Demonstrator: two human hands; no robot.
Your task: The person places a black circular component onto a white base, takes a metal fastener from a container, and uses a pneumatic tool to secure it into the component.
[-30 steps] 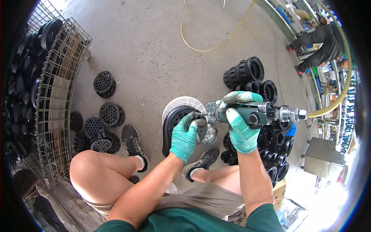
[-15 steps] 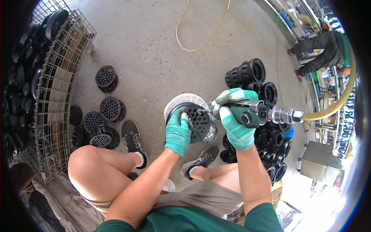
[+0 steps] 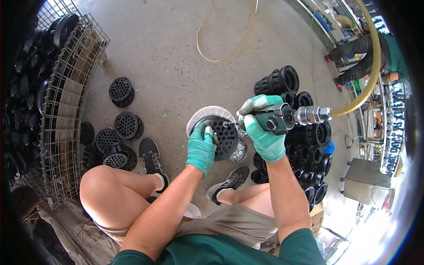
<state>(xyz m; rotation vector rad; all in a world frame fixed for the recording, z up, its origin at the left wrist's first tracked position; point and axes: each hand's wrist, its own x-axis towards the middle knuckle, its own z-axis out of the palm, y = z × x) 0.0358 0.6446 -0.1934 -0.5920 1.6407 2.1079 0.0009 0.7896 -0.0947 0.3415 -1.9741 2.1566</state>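
My left hand [image 3: 202,148], in a green knitted glove, is closed on the left side of a round black perforated cover [image 3: 226,143]. Small metal pieces show at its fingertips, too small to name. My right hand [image 3: 264,132], gloved alike, wraps round a green air screwdriver [image 3: 274,122] held level. The tool's thin bit points left and its tip meets the cover's upper part, beside the left fingers. From the rear metal coupling a yellow hose [image 3: 369,88] curves up and away. Under the cover is a white round rim [image 3: 205,114], mostly hidden. A clear container of small metal parts [image 3: 239,152] stands beside it.
Black perforated covers [image 3: 126,125] lie on the floor at left, near a wire cage [image 3: 66,101] full of black parts. Stacked black ring fittings [image 3: 309,152] stand at right. A co-worker [image 3: 371,53] bends by shelves at far right. A thin hose [image 3: 199,44] lies ahead.
My right hand and the air screwdriver have shifted slightly left and up, and the yellow hose has swung left with them. My left hand and the cover have moved only a little.
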